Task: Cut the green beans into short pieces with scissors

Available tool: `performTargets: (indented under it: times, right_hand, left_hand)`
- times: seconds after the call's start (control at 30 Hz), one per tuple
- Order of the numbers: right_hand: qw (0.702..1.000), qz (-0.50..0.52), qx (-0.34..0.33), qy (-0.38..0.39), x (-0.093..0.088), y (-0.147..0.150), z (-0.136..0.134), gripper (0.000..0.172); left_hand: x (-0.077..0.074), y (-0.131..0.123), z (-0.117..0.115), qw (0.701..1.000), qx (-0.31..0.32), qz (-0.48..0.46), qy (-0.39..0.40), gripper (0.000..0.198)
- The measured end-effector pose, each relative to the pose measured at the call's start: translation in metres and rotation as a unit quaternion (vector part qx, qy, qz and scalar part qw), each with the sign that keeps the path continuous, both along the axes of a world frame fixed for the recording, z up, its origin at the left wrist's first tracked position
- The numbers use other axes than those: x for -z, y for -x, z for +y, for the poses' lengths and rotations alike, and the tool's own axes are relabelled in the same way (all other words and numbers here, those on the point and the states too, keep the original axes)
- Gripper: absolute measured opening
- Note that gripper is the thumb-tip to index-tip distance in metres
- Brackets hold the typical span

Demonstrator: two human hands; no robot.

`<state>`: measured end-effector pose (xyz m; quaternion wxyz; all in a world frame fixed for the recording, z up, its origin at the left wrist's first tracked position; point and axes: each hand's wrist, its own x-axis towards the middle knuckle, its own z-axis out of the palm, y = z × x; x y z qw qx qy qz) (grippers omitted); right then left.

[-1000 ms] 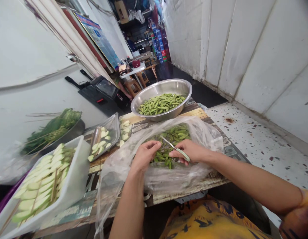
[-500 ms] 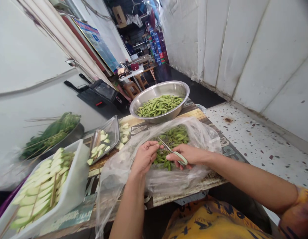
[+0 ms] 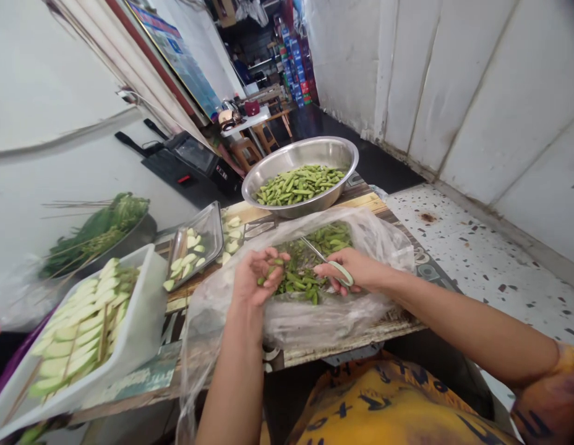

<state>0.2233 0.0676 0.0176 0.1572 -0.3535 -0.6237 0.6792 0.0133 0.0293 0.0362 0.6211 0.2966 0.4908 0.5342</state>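
Note:
Green edamame pods (image 3: 296,278) lie in an opened clear plastic bag (image 3: 250,321) on the table. My left hand (image 3: 259,275) is over the bag's left side, its fingers curled round an edamame pod (image 3: 276,263). Across from it, my right hand (image 3: 342,269) grips scissors (image 3: 341,272) with pale green handles; their thin blades point up and left over the pods. Behind the bag stands a wide steel bowl (image 3: 347,157) holding many more pods.
At the left stands a white plastic bin (image 3: 148,296) of skewered pale green slices. Beside it are a metal tray (image 3: 216,228) with cut pieces and a dark bowl (image 3: 148,238) of leafy greens. A white panelled wall (image 3: 435,80) runs along the right.
My left hand has moved left, away from the scissor tips, and a pod now shows in its fingers. The right hand keeps the scissors at nearly the same place. The view has tilted slightly down.

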Motion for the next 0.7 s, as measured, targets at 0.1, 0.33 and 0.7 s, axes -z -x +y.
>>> performTargets:
  times: [0.1, 0.33, 0.7]
  right_hand:
    - [1.000, -0.013, -0.011, 0.005, -0.003, -0.001, 0.000, 0.044]
    - [0.999, -0.038, -0.025, 0.002, -0.002, -0.001, 0.000, 0.046]
    - [0.997, -0.062, -0.054, -0.007, -0.002, 0.000, 0.000, 0.043]
  left_hand:
    - [0.002, 0.001, -0.002, 0.992, 0.010, 0.123, 0.026, 0.027]
    - [0.015, 0.000, -0.008, 0.827, 0.017, 0.561, -0.005, 0.020]
    - [0.012, -0.004, -0.006, 0.892, -0.049, 0.437, -0.105, 0.023]
